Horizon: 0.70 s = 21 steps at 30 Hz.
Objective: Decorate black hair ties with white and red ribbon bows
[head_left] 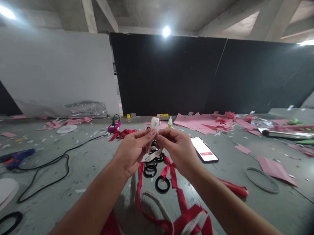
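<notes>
A white ribbon (155, 122) with dark lettering stands up in a small loop between my two hands at the middle of the view. My left hand (132, 148) pinches it from the left with thumb and finger. From the other side my right hand (180, 151) pinches the same ribbon, the fingertips of both hands nearly meeting. Below the hands lie several black rings (149, 171), and one black ring (162, 185) sits by a red ribbon bow (169, 164). Long red ribbon (181, 200) trails toward me, mixed with a printed white strip (193, 224).
A phone (205, 150) with a lit screen lies beyond my right forearm, near a red-handled tool (234, 187). At left rests a blue glue gun (17, 158) with a black cord. A small glue bottle (170, 122) and pink paper (196, 122) are at the back.
</notes>
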Each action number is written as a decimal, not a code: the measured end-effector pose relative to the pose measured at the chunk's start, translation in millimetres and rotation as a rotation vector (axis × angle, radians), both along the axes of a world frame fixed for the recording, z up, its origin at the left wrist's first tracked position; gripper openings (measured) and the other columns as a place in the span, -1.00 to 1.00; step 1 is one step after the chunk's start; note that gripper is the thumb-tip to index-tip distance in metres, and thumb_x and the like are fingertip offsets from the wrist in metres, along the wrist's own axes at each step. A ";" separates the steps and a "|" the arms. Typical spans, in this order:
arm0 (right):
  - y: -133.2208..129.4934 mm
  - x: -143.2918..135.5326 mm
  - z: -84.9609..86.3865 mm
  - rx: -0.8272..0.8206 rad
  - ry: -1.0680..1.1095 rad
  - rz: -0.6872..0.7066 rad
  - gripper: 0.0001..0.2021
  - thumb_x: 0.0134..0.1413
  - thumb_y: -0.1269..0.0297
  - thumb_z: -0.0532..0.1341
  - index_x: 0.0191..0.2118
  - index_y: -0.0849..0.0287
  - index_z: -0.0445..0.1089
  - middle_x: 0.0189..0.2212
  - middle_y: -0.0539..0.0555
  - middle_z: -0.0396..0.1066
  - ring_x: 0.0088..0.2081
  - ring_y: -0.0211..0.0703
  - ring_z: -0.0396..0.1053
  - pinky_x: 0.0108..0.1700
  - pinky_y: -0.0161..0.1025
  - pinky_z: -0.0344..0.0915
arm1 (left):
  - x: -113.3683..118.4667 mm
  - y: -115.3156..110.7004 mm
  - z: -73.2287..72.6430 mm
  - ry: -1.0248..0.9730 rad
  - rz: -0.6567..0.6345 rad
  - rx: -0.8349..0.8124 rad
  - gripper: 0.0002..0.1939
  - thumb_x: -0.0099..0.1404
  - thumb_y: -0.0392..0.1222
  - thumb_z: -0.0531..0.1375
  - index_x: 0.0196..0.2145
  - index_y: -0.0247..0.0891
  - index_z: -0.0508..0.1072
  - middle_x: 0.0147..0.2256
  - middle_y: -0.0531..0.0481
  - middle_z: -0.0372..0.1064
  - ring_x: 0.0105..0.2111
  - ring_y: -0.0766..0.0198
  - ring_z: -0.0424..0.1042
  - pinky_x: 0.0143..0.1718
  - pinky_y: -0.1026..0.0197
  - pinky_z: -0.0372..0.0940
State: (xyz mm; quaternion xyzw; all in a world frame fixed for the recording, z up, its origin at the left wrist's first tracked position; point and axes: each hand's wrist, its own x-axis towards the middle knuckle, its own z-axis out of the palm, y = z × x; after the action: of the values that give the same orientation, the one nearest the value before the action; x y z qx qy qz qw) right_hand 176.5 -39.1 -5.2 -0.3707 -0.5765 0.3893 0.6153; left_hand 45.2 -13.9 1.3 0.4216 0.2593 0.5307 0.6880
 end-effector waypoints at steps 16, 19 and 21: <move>-15.8 27.3 27.9 -0.078 0.020 0.342 -0.80 0.06 0.32 0.32 -0.39 0.12 0.24 -0.50 -0.07 0.35 -0.38 -0.27 0.36 -0.28 -0.27 0.27 | -25.6 18.6 -1.7 0.806 0.352 0.485 -0.82 0.12 -0.10 0.30 -0.43 -0.25 0.64 -0.52 0.00 0.49 -0.49 0.27 0.36 -0.42 0.26 0.19; -15.3 32.4 32.5 -0.030 0.087 0.376 -0.86 0.10 0.26 0.28 -0.31 0.08 0.27 -0.31 0.02 0.47 -0.20 -0.14 0.44 -0.15 -0.16 0.35 | -21.1 11.2 -3.2 0.816 0.000 0.510 -0.86 0.11 -0.15 0.30 -0.47 -0.25 0.64 -0.57 -0.01 0.45 -0.54 0.26 0.34 -0.44 0.24 0.20; -10.6 33.3 29.6 -0.021 0.117 0.358 -0.84 0.16 0.23 0.21 -0.14 0.04 0.31 -0.08 0.08 0.47 -0.03 -0.08 0.42 -0.03 -0.08 0.34 | -17.6 5.4 -3.8 0.760 -0.213 0.505 -0.85 0.11 -0.14 0.31 -0.46 -0.25 0.64 -0.59 -0.03 0.42 -0.55 0.26 0.35 -0.46 0.24 0.20</move>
State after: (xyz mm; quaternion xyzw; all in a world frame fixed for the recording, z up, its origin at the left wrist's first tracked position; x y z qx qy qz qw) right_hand 209.9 -49.7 24.4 -0.2455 -0.5923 0.5195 0.5649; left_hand 27.6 -8.5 -2.5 0.7647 0.3110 0.3113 0.4708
